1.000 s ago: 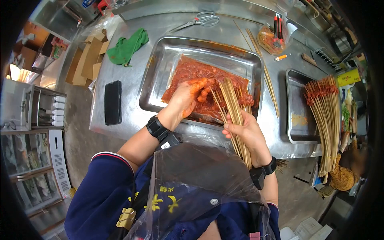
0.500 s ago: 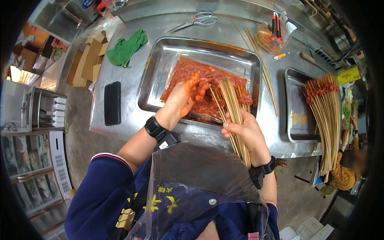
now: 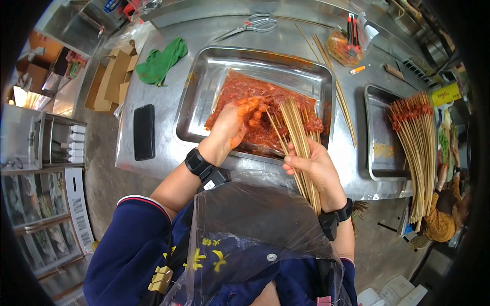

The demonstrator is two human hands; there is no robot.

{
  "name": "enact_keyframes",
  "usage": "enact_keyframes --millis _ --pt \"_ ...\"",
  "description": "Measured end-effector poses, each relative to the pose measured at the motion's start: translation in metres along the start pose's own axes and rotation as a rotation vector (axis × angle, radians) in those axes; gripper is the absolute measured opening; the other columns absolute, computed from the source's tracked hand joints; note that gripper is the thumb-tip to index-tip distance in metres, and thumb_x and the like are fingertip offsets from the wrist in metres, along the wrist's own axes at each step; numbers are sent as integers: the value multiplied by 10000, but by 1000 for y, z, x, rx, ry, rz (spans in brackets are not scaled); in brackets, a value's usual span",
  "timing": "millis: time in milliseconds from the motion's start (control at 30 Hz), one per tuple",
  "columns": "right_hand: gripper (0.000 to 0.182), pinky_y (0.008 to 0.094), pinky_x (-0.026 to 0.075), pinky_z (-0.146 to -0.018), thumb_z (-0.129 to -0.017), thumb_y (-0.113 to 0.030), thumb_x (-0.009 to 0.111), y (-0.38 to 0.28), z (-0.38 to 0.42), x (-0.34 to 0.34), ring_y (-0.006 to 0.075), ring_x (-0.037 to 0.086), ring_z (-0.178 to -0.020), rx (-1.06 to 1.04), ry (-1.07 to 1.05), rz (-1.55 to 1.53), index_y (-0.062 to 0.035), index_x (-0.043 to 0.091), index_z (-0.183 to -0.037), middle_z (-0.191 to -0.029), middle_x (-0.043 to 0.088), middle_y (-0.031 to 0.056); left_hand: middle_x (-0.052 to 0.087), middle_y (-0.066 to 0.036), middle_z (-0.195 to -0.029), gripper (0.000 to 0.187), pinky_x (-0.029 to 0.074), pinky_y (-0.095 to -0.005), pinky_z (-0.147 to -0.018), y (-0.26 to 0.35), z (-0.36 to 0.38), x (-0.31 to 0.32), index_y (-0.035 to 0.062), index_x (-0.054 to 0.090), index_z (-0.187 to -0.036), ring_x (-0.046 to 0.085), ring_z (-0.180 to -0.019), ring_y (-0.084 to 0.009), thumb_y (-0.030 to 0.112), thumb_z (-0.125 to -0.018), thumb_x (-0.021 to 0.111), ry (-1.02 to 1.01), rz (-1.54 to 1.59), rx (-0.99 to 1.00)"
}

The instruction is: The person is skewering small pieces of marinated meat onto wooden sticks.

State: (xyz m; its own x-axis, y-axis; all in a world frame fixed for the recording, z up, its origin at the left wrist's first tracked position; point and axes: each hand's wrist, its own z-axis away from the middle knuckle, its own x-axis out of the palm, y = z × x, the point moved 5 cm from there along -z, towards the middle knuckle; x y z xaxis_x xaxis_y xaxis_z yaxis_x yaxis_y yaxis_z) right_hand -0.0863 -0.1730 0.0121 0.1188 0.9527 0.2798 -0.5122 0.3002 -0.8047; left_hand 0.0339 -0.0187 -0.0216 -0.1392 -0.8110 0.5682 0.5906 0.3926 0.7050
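My right hand [image 3: 312,162] is closed round a bundle of bamboo skewers [image 3: 297,127], whose upper ends lean over the tray's near right side. One skewer slants apart from the bundle toward my left hand [image 3: 234,118]. Orange-red marinade coats that hand's fingers, which are closed on a piece of marinated meat [image 3: 256,118] beside the slanting skewer's tip. Below them lies a slab of red marinated meat [image 3: 240,87] in a deep steel tray [image 3: 203,60]. Some meat sits around skewers at the right, partly hidden behind the bundle.
A second tray [image 3: 375,171] at the right carries many meat-tipped skewers [image 3: 416,148]. Loose skewers [image 3: 339,97], scissors [image 3: 255,24], a green cloth [image 3: 162,61], a phone [image 3: 144,131], an orange cutter [image 3: 359,70] and a plastic tub [image 3: 344,48] lie around the steel table [image 3: 168,109].
My left fingers have shifted slightly right and down, and curl more over the meat near the skewer tip. My right hand and its bundle stay nearly still.
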Motion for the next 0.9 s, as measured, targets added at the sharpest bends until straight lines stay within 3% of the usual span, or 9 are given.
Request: enact_keyframes --millis 367,900 --pt "250 240 518 -587 -772 3 632 1 -1 0 132 609 -676 -3 -17 14 15 501 -984 -800 570 62 642 -114 -975 261 485 -213 -606 -2 -1 2 1 549 -1124 598 -760 -116 143 -911 498 -90 -58 1" --pt "244 220 502 -568 -765 7 636 2 -1 0 117 606 -644 -29 -13 -3 1 512 -976 -772 576 46 633 -142 -996 249 496 -229 -687 -3 3 0 -26 553 -1090 611 -829 -156 134 -923 458 -48 -55 3"
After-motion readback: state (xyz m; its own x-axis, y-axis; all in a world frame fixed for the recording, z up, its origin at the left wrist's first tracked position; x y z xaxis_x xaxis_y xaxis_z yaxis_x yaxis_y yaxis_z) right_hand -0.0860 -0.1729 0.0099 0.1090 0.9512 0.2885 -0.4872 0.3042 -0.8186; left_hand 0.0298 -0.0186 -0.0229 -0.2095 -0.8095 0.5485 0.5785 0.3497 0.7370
